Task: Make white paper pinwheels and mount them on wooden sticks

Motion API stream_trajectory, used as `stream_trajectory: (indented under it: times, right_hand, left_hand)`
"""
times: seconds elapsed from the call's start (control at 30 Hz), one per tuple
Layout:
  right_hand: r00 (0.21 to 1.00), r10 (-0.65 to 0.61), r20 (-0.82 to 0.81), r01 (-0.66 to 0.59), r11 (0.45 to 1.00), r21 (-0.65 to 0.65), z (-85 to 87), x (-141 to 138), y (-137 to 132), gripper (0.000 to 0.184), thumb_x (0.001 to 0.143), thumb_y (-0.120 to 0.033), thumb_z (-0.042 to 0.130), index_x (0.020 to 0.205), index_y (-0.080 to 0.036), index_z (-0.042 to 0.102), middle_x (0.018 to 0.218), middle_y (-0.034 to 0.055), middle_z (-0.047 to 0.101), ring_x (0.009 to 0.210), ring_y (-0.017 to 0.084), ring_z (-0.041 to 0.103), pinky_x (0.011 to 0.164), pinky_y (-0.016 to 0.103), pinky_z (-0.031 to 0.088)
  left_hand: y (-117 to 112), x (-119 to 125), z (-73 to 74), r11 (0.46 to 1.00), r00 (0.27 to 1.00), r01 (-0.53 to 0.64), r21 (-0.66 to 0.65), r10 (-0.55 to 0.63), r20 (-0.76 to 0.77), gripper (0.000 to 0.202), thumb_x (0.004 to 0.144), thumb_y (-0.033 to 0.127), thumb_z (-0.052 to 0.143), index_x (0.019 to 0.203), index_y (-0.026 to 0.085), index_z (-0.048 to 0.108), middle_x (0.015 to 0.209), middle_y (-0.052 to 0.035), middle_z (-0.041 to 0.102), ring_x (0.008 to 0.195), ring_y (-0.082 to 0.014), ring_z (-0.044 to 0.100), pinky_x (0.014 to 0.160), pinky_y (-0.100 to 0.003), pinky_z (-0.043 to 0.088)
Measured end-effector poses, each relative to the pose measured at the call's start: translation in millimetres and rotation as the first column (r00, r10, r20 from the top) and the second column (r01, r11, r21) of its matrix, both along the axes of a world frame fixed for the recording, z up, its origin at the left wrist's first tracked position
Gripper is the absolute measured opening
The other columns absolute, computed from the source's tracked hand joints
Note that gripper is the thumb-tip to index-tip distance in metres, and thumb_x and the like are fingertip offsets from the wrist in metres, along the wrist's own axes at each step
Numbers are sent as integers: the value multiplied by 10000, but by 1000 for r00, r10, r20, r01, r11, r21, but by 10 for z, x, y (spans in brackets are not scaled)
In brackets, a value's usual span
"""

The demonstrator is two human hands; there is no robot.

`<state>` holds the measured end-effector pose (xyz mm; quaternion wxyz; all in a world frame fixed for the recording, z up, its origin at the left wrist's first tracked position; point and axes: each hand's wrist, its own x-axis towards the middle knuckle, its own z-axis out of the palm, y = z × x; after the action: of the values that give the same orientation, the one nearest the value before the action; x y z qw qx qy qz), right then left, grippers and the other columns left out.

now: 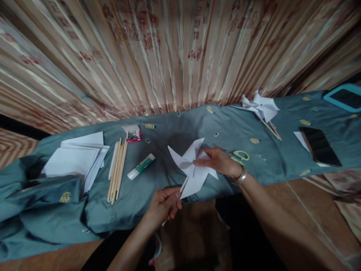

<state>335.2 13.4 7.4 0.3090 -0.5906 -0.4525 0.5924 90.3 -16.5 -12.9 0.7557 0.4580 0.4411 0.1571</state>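
Observation:
A white paper pinwheel [194, 177] is held up over the front edge of the cloth-covered table. My left hand [166, 203] is closed round its thin wooden stick [184, 184], below the paper blades. At the pinwheel's right side, my right hand [217, 162] pinches the paper near the centre, thumb on the front. The fingers behind the blades are partly hidden. Just beyond my right hand lie scissors [241, 155] with yellow-green handles, partly covered by the hand. To the left rests a green and white glue stick [141, 166].
White paper sheets [70, 160] and several wooden sticks [117, 171] lie at left, below a small red box [133, 134] of metal pins. Finished-looking pinwheels [262, 107] lie back right, near a black phone [320, 146] and a blue-framed device [345, 98]. A curtain [169, 56] hangs behind.

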Motion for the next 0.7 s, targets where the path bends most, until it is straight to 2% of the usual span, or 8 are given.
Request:
stream_trajectory:
  times: [0.13, 0.2, 0.3, 0.43, 0.57, 0.7]
  right_hand:
    - [996, -37, -76, 36, 999, -8, 40, 11, 1, 343, 627, -455, 802, 712, -164, 641, 617, -29, 597, 541, 99, 507, 517, 236, 378]
    - [993, -53, -105, 51, 998, -21, 51, 12, -7, 334, 631, -448, 803, 705, -162, 647, 634, -23, 619, 554, 101, 526, 529, 237, 393]
    - [989, -81, -121, 76, 996, -44, 43, 19, -13, 342, 622, -457, 805, 685, -158, 652, 645, -12, 641, 555, 104, 539, 525, 238, 404]
    - [988, -110, -112, 108, 994, -22, 13, 33, -10, 342, 615, -459, 807, 657, -160, 647, 607, -17, 627, 509, 91, 505, 481, 228, 364]
    - [982, -134, -132, 133, 991, -15, 25, 24, -8, 343, 609, -450, 814, 645, -160, 636, 593, -26, 613, 501, 85, 492, 474, 223, 349]
    - [978, -153, -145, 150, 988, -30, 52, 3, -6, 351, 600, -449, 821, 645, -159, 628, 590, -33, 602, 506, 81, 489, 481, 220, 354]
  left_hand:
    - [19, 25, 69, 997, 997, -38, -64, 42, 59, 468, 743, 573, 633, 601, 128, 620, 464, 37, 469, 328, -23, 284, 367, -199, 154]
    - [19, 38, 118, 995, 994, -57, -82, 65, 92, 428, 746, 538, 630, 656, 121, 653, 497, 25, 510, 334, -21, 290, 372, -201, 144]
    - [17, 70, 182, 997, 991, -64, -48, 69, 112, 321, 690, 433, 698, 783, 126, 693, 586, 17, 579, 356, -18, 316, 379, -193, 164]
    - [10, 143, 164, 998, 996, -60, 14, 59, 72, 269, 629, 339, 754, 790, 132, 696, 599, 28, 581, 386, -31, 348, 387, -187, 238]
    - [13, 198, 73, 993, 993, -102, 62, 99, 64, 341, 665, 414, 721, 843, 124, 703, 679, -14, 657, 363, -32, 380, 400, -202, 259]
    - [33, 210, 58, 989, 995, -102, 105, 101, 13, 410, 707, 536, 659, 727, 126, 668, 628, -11, 627, 332, -31, 361, 385, -209, 228]
